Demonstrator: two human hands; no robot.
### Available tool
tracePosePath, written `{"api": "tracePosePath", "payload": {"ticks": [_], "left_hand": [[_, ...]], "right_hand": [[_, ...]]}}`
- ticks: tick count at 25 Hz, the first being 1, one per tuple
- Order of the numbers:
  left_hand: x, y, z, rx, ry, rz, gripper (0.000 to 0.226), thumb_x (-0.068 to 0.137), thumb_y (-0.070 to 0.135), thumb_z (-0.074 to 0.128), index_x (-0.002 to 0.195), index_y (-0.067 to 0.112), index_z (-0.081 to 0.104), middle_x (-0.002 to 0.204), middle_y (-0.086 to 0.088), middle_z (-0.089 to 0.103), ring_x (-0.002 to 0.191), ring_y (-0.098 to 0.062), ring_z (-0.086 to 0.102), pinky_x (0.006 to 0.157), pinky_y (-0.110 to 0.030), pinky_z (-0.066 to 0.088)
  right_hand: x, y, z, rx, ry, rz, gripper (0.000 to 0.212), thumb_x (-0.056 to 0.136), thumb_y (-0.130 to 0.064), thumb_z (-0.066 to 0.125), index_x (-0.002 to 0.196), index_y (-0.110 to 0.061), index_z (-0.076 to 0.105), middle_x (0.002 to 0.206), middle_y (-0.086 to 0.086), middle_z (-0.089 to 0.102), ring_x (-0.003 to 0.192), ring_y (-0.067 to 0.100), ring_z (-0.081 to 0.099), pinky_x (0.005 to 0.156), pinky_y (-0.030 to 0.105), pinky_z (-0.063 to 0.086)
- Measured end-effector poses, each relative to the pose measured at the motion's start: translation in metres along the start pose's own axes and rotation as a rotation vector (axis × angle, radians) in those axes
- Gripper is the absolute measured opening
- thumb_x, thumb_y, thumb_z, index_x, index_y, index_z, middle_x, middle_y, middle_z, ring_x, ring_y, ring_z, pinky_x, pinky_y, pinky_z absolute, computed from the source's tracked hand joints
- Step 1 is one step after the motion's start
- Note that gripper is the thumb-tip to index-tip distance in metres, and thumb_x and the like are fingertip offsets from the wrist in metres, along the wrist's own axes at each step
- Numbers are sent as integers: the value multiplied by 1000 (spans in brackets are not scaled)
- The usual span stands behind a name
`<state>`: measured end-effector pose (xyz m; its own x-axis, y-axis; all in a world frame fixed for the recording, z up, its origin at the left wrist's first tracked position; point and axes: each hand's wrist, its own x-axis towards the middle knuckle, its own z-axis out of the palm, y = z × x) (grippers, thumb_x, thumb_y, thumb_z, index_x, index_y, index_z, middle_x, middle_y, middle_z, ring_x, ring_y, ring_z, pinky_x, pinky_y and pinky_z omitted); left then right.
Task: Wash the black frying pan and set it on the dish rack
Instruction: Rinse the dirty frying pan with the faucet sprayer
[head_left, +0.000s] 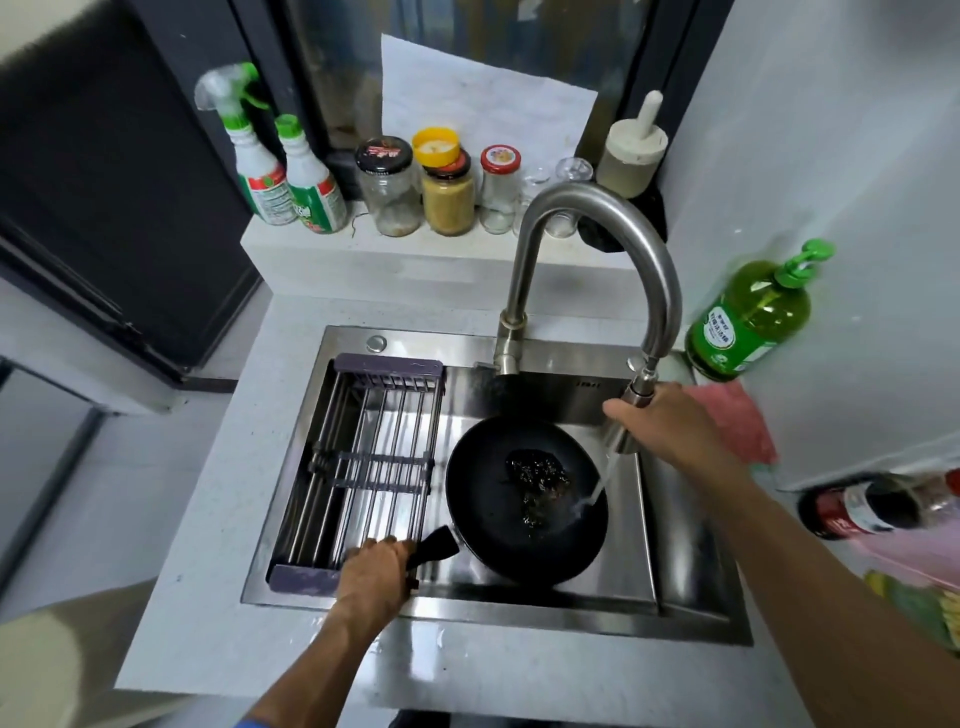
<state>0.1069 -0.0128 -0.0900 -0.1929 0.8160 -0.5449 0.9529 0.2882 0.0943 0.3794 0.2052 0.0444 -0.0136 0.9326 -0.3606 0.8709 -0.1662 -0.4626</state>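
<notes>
Steel sink (691, 571): left hand (376, 569) clamps round black frying pan (524, 499)'s handle, pointing seven o'clock; right hand (670, 426) grips steel spray head (621, 434) at two; barred dish rack (363, 467) lies at nine.

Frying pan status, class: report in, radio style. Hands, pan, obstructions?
Left hand grips the handle; right hand holds the faucet head. Frying pan in sink, burnt residue inside, water hitting its rim. Dish rack bare, nothing blocking.

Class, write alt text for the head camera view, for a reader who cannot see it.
In a steel sink, the left hand grips a black frying pan by its handle while the right hand aims the running faucet head into it. An empty dish rack sits alongside.
</notes>
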Motion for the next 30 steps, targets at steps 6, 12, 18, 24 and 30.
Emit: {"api": "tracePosePath", "payload": {"ticks": [6,12,18,24,30], "left_hand": [[1,-2,-6,27,-9,18,34,87,31,71,119,30,61,108,6,69,97,-12,66,86,-27,51],[2,-4,-6,46,-7,18,30,85,34,71,113,27,63,102,4,70,93,-13,67,82,-27,52],[-3,-7,-2,6,28,-9,23,88,37,66,109,29,63,95,6,70,86,-14,66,77,-29,52],[-7,-10,2,-133,6,-35,12,90,35,63,101,29,64,84,7,67,76,-13,60,69,-26,49],[-4,-3,2,-138,41,5,12,91,32,62,103,27,63,87,5,65,74,-14,59,70,-26,50]], "right_hand": [[3,2,13,155,-31,-48,38,80,-48,67,78,-10,73,64,-4,73,69,13,71,78,32,55],[4,-7,28,237,-19,-99,32,85,-42,70,71,-13,71,64,-5,71,65,9,68,71,34,53],[5,-4,29,192,-25,-115,41,86,-49,68,70,-11,69,65,-1,71,63,17,69,72,35,53],[-6,-14,40,233,-182,-123,30,89,-45,67,79,-17,72,61,4,71,46,10,61,46,20,44],[3,-14,37,323,-124,-114,25,88,-40,70,75,-18,71,57,-2,67,44,6,57,43,16,42]]}}
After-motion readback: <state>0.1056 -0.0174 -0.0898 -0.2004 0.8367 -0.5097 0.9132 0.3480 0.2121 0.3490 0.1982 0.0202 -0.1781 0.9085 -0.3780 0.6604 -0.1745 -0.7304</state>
